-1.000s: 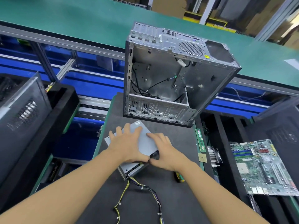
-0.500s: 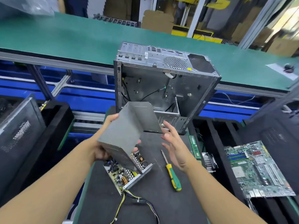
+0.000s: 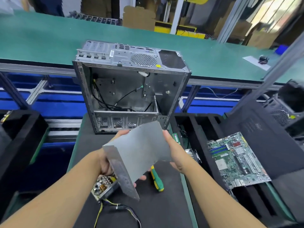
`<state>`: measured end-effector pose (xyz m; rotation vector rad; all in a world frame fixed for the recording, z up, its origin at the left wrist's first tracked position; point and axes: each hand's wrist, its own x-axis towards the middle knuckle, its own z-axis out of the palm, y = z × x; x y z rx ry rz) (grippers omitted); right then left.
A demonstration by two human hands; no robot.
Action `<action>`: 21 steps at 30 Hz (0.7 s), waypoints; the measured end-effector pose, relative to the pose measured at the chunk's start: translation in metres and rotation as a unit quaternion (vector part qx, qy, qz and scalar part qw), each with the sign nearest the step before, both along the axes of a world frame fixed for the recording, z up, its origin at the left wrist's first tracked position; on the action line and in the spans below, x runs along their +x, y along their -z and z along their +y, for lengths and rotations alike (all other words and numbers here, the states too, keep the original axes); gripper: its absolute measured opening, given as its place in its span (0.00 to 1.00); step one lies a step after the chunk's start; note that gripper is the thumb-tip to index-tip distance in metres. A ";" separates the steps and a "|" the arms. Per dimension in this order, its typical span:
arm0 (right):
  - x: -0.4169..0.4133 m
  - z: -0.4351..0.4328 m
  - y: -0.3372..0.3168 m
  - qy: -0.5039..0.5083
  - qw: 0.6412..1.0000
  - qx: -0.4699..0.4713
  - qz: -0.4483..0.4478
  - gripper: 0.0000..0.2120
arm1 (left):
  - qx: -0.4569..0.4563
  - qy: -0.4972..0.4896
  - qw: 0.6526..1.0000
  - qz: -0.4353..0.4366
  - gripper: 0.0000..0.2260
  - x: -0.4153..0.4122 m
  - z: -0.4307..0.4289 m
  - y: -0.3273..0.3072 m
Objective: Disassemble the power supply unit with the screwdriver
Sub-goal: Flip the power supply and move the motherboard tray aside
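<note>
Head view, looking down at a dark mat work surface (image 3: 164, 211). Both hands hold the power supply's bent metal cover (image 3: 139, 148) in the air, tilted, above the rest of the unit. The left hand (image 3: 105, 163) has its grip closed on the cover's near left corner, where the side wall folds down. The right hand (image 3: 174, 153) has its grip on the right edge, thumb on top and fingers beneath. The power supply base (image 3: 103, 186), with its circuit board exposed, lies on the surface just under the left hand, and its cables (image 3: 115, 209) trail toward the viewer. The screwdriver (image 3: 158, 180), with a green and yellow handle, lies on the surface just right of the base, partly hidden by the cover. The cover is off, so the step in hand seems to be setting it aside. To do that well, keep it level and carry it clear of the board, since its lower corner hangs close to the components. An empty computer case (image 3: 131, 89) stands upright just beyond the hands and blocks travel forward. To the right are black foam trays (image 3: 197, 129) and a motherboard (image 3: 236, 158). The freest room looks to be the bare mat near right of the screwdriver. The sheet edges look thin, so hold the flat faces.
</note>
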<state>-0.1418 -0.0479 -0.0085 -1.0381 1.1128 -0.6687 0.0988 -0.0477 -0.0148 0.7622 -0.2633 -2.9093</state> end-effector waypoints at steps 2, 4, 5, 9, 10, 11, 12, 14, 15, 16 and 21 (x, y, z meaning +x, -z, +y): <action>-0.013 0.001 0.004 0.021 0.999 0.028 -0.012 0.25 | -0.016 -0.037 0.999 -0.028 0.40 -0.011 0.001 0.000; -0.029 0.002 0.011 0.052 0.997 0.047 -0.037 0.23 | -0.022 -0.074 0.996 -0.044 0.42 -0.022 -0.001 -0.002; -0.037 0.001 0.016 0.073 0.994 0.060 -0.051 0.26 | -0.039 -0.094 0.993 -0.063 0.42 -0.026 -0.001 -0.001; -0.059 0.001 0.025 0.168 0.982 0.077 -0.051 0.26 | -0.123 -0.185 0.970 -0.100 0.46 -0.037 -0.006 0.002; -0.062 0.001 0.025 0.186 0.980 0.066 -0.040 0.24 | -0.153 -0.201 0.959 -0.126 0.44 -0.045 -0.007 0.000; -0.066 0.001 0.026 0.204 0.977 0.055 -0.029 0.22 | -0.200 -0.209 0.941 -0.176 0.41 -0.055 -0.009 -0.001; -0.070 0.002 0.025 0.220 0.974 0.042 -0.016 0.20 | -0.256 -0.210 0.913 -0.236 0.38 -0.068 -0.009 -0.004; -0.083 0.004 0.019 0.240 0.971 0.016 0.006 0.18 | -0.365 -0.194 0.851 -0.325 0.34 -0.098 -0.010 -0.008; -0.092 0.005 0.016 0.250 0.968 0.006 0.023 0.18 | -0.404 -0.187 0.827 -0.344 0.33 -0.112 -0.010 -0.009; -0.104 0.005 0.013 0.258 0.965 -0.005 0.047 0.19 | -0.432 -0.184 0.811 -0.348 0.31 -0.125 -0.010 -0.007; -0.172 0.008 -0.001 0.277 0.945 -0.081 0.153 0.26 | -0.462 -0.193 0.803 -0.323 0.31 -0.187 -0.008 0.000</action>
